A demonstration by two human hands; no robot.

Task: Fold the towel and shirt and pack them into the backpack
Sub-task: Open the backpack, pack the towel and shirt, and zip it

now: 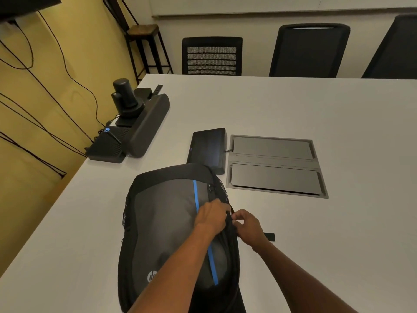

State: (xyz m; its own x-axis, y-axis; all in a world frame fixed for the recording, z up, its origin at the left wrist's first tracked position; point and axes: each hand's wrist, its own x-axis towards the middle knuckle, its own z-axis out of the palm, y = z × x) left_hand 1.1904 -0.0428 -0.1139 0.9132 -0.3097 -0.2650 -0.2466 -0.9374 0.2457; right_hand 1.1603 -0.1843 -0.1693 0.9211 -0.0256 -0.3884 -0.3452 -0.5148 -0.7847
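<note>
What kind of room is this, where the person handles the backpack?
Most likely an office meeting room. A long white table has a built-in cable hatch, a conference camera on a speaker bar stands at its end, and mesh office chairs line the far side.

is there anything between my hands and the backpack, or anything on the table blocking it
Nothing visible stands between them. Both the left hand and right hand are already on the backpack, at its right edge. The tablet sits just beyond the bag, clear of your hands.
</note>
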